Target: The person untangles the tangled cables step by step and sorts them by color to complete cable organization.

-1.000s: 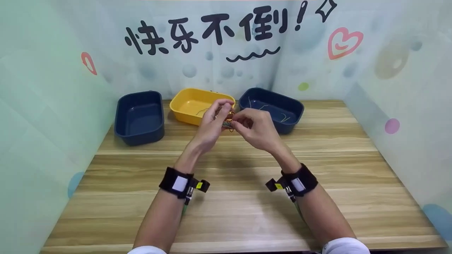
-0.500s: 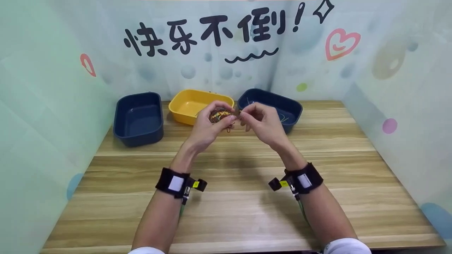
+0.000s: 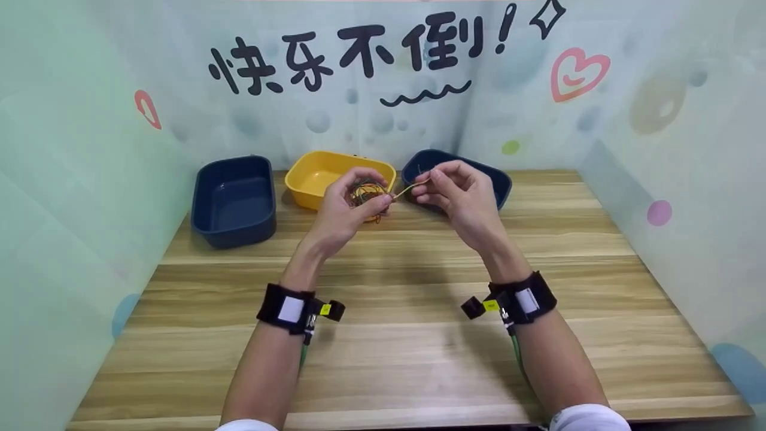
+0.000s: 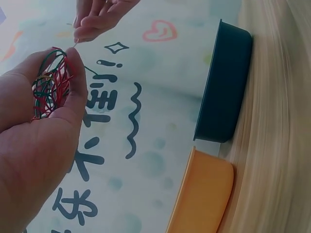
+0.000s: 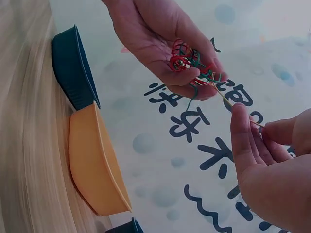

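My left hand (image 3: 336, 216) holds a tangled bundle of thin coloured wires (image 5: 187, 59), mostly red and green, between thumb and fingers. It is raised in front of the yellow bin, and part of the bundle is hidden behind the fingers. From the tangle a single yellow wire (image 3: 412, 187) runs taut up to my right hand (image 3: 471, 203), which pinches it between thumb and forefinger before the right blue bin. A loose green end (image 5: 191, 99) hangs below the bundle in the right wrist view.
At the back of the wooden table (image 3: 407, 359) stand a dark blue bin (image 3: 233, 230) on the left, a yellow bin (image 3: 305, 194) in the middle and another blue bin (image 3: 504, 191) on the right, with thin wire in it. A printed backdrop (image 3: 335, 134) hangs close behind them.
My right hand has drawn away from the bundle, up and to the right, pulling out a length of yellow wire. The left hand has shifted slightly left, still holding the tangle.
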### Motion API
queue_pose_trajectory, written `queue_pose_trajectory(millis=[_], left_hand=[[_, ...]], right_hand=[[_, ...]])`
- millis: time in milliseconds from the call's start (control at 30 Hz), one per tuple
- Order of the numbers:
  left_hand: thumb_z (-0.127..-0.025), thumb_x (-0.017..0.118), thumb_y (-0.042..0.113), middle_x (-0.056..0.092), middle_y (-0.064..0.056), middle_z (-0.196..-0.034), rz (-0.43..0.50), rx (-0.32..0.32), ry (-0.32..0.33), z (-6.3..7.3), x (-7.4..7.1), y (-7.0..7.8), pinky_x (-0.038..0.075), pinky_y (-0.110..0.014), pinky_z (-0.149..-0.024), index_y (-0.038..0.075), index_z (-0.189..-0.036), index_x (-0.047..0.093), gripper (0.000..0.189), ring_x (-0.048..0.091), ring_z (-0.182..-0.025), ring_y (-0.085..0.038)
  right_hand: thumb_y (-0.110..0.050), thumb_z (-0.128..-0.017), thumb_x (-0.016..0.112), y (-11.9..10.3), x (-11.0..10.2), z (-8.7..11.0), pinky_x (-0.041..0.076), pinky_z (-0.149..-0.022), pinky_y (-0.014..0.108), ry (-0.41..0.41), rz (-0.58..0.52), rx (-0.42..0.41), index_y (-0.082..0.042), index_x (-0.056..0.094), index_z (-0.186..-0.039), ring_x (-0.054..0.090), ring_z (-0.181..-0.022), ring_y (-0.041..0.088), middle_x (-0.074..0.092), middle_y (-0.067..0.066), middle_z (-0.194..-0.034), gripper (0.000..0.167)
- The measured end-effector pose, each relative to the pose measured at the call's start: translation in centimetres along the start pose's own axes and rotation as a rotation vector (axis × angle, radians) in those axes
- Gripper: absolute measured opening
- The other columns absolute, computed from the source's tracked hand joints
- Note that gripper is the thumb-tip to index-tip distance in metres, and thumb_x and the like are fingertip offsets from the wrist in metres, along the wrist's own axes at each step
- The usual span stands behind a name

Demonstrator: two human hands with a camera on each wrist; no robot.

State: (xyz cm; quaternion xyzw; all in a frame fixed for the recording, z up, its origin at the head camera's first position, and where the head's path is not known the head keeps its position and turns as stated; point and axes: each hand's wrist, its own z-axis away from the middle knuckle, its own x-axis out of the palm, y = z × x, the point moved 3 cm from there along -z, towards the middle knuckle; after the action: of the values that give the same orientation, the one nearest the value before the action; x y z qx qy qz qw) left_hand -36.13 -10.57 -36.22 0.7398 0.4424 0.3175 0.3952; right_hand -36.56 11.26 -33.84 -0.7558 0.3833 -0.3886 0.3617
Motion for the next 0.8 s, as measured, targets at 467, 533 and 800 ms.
queue_pose_trajectory(millis=[467,533,800], left_hand=[[-0.092,0.066,0.004,0.058,-0.023,-0.111,-0.042,0.020,0.008,0.0,-0.7,-0.2,0.056,-0.052,-0.076,0.003,-0.113,0.062,0.021,0.063,-0.096,-0.043],[-0.092,0.065,0.002,0.059,-0.023,-0.110,-0.060,0.023,0.010,0.0,-0.6,0.0,0.057,-0.052,-0.075,0.003,-0.113,0.063,0.021,0.064,-0.094,-0.043],[-0.093,0.065,0.002,0.061,-0.023,-0.108,-0.081,0.021,0.047,0.5,-0.2,1.8,0.056,-0.054,-0.075,0.001,-0.111,0.063,0.019,0.063,-0.093,-0.042]], right_hand=[[-0.003,-0.089,0.070,-0.7,-1.7,-0.2,0.058,-0.073,0.045,0.231,-0.168,0.054,0.011,0.057,-0.102,0.069,-0.076,0.036,0.064,0.032,-0.094,0.024],[0.002,-0.087,0.070,-0.6,-1.9,-0.1,0.058,-0.072,0.047,0.259,-0.142,0.039,0.009,0.055,-0.105,0.069,-0.072,0.036,0.063,0.033,-0.092,0.025],[0.002,-0.086,0.071,-1.1,-1.6,0.0,0.056,-0.076,0.051,0.166,0.177,-0.091,0.012,0.065,-0.103,0.068,-0.083,0.043,0.063,0.036,-0.097,0.021]])
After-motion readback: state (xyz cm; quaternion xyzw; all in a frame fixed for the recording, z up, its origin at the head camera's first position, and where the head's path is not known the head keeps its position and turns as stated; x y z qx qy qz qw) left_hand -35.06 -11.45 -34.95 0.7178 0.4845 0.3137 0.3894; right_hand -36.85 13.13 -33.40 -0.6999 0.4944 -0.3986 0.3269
